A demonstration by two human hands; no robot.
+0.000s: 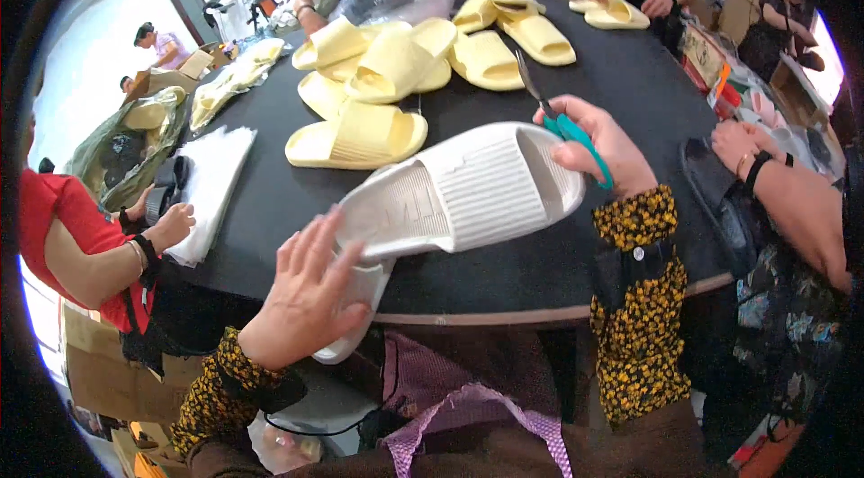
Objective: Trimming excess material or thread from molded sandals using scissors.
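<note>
One open left hand (301,302), blurred fingertips over white slipper (490,190), right hand (625,154) clasping teal-handled scissors (565,127), lower slipper (378,284) half hidden

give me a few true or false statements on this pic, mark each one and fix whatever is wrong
1. The right hand holds scissors with teal handles. True.
2. The large slipper between the person's two hands is black. False: it is a white slipper with a ribbed strap.
3. Several yellow slippers lie on the dark table. True.
4. The person is wearing gloves. False: the left hand is bare, and so is the right.
5. A flat white stack lies toward the left side of the table. True.
6. The person's sleeves are plain red. False: the patterned sleeves are black and yellow.
</note>
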